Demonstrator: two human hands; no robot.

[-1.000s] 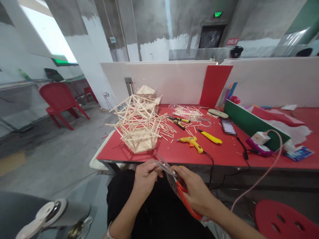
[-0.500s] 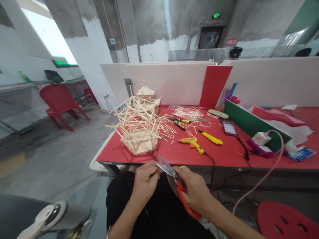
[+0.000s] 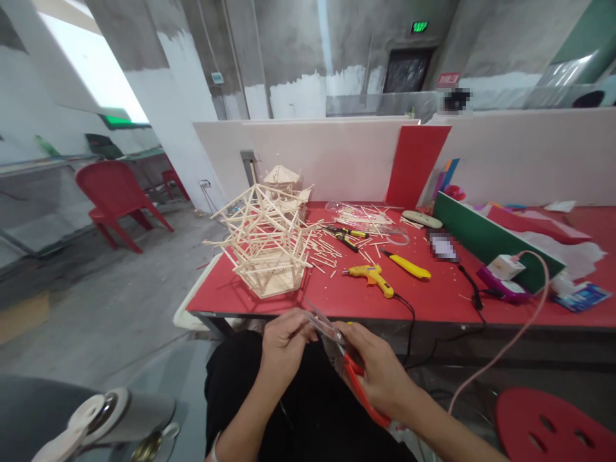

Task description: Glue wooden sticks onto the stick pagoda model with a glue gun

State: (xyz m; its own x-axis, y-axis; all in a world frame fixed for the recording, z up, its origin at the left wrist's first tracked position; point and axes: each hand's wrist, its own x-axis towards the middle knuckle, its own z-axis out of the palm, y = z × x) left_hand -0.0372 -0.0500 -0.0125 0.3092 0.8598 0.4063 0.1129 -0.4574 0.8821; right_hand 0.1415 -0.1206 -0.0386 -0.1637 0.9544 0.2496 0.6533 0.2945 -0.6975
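My right hand is wrapped round the handles of a pair of scissors with red grips. Their metal blades point up and left, blurred by motion. Close to the blades, my left hand has its fingers pinched together; what they hold is too small and hidden to name. Both hands are above my lap, just in front of the table edge. Beyond them on the red table stands an open framework model of thin wooden sticks, with a yellow glue gun to its right.
Loose wooden sticks, pliers and a yellow utility knife lie on the table. Behind the framework is a smaller wooden model. A green board and a power strip are at right; a flask is lower left.
The scissor blades have drawn closer together and the yellow grip is now mostly hidden. Both hands stay in nearly the same place.
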